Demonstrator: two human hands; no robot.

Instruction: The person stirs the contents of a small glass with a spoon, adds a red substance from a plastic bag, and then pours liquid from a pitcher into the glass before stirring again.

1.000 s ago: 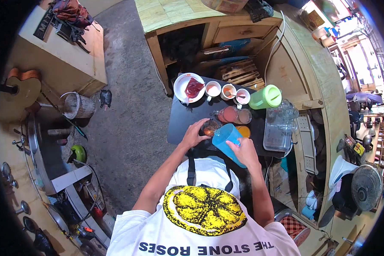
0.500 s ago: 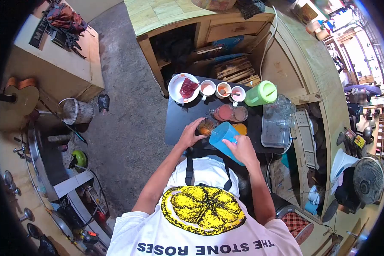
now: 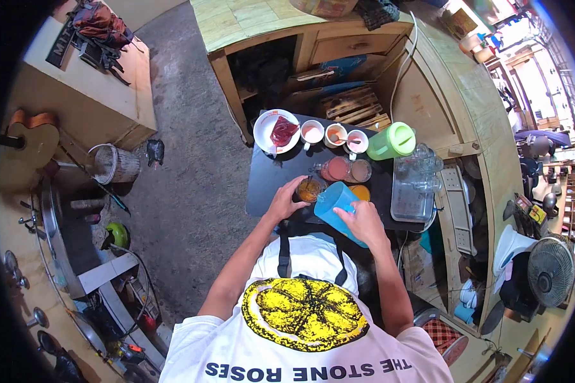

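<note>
My right hand (image 3: 365, 223) grips a blue plastic pitcher (image 3: 334, 203), tilted with its mouth toward a glass of orange drink (image 3: 310, 189). My left hand (image 3: 285, 200) is wrapped around that glass on the black table (image 3: 268, 179). Just beyond stand two glasses of pinkish drink (image 3: 337, 169) and one of orange liquid (image 3: 360, 192). At the table's far edge sit a white plate (image 3: 263, 129) with red pieces and three white cups (image 3: 334, 135).
A green pitcher (image 3: 391, 142) and a clear plastic tray of glasses (image 3: 414, 185) stand right of the glasses. A wooden counter (image 3: 466, 96) runs along the right, a wooden desk (image 3: 255, 25) lies behind the table. A fan (image 3: 549, 270) stands at lower right.
The view has shifted slightly. My hands keep the same hold on the glass and the tilted blue pitcher; the glass now shows more orange liquid.
</note>
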